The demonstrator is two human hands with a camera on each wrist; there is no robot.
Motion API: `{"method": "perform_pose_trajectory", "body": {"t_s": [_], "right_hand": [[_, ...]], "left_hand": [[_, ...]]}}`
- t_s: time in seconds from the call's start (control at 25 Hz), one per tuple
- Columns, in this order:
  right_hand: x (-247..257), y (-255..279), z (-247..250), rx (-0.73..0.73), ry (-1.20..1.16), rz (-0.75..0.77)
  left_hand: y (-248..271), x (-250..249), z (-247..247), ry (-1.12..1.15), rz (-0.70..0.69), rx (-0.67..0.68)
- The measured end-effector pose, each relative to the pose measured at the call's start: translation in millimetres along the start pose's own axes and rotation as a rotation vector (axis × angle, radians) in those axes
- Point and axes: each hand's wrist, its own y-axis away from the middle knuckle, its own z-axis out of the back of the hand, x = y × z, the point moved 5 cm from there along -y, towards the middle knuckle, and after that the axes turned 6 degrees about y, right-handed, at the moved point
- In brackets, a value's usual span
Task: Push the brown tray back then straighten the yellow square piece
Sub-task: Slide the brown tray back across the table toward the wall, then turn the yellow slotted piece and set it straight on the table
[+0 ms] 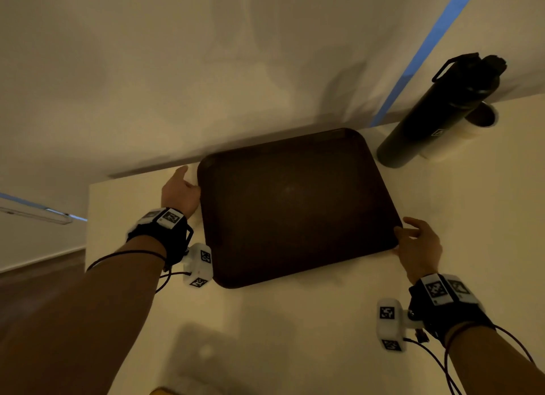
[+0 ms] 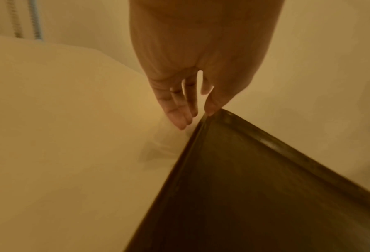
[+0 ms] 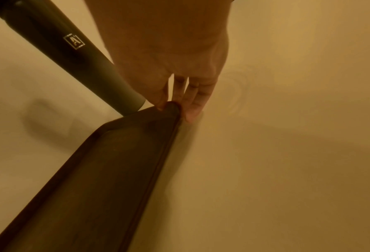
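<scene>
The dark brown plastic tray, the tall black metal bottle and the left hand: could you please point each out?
dark brown plastic tray [image 1: 295, 206]: head view, its flat floor.
tall black metal bottle [image 1: 436, 114]: head view, mid-body.
left hand [image 1: 180, 192]: head view, back of hand.

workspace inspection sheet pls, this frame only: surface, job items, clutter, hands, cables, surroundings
Surface: pale table, lit dim and yellowish.
Job's things: brown tray flat on the table, far edge near the wall; yellow piece only a sliver at the bottom edge.
Clutter: black bottle and white cup right of the tray.
Hands: left hand touches the tray's left rim; right hand at its near right corner.
Cables: thin wires from both wrist cameras.
Surroundings: white wall, blue tape strip.
</scene>
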Motion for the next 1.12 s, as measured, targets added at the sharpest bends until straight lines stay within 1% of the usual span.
{"method": "perform_pose_trajectory", "body": {"t_s": [0.12,0.28,0.36,0.44,0.56,0.6,0.68,0.76,0.8,0.84,0.92,1.0,1.12], "right_hand": [[-6.9,17.3,5.7,0.008,-0.064,-0.022],[-31.1,47.3,15.6,-0.007,-0.076,-0.071],[-45.8,70.3,17.4,0.004,-0.040,0.002],[-50.6,95.7,13.9,0.062,-0.003,0.102],[-53.6,147.1,-3.5,0.285,0.034,0.240],[-53.5,171.1,-9.7,0.390,0.046,0.293],[-48.7,225.6,-24.5,0.647,0.095,0.395],[-41.1,276.8,-42.5,0.893,0.153,0.454],[-38.7,298.7,-50.9,0.982,0.181,0.482],[-34.8,317.2,-58.5,1.040,0.189,0.497],[-26.4,341.5,-70.3,1.100,0.155,0.498],[-20.4,355.6,-82.2,1.129,0.125,0.494],[-16.8,367.3,-99.0,1.150,0.141,0.478]], "left_hand": [[28.5,14.2,20.2,0.093,0.076,-0.015],[92.8,40.9,56.2,0.234,0.131,0.033],[132.2,60.7,80.6,0.232,0.133,0.033],[171.3,80.1,101.2,0.196,0.124,0.021],[229.7,108.5,117.3,0.143,0.139,0.025],[249.5,120.5,119.5,0.151,0.163,0.020],[284.3,147.4,120.9,0.197,0.216,0.001],[314.7,172.7,118.4,0.237,0.258,-0.019],[329.8,182.8,116.9,0.253,0.278,-0.038],[341.9,190.4,114.7,0.270,0.296,-0.060],[360.9,199.6,107.4,0.315,0.323,-0.079],[374.5,204.6,99.9,0.359,0.348,-0.074],[381.4,209.1,94.1,0.409,0.384,-0.061]]}}
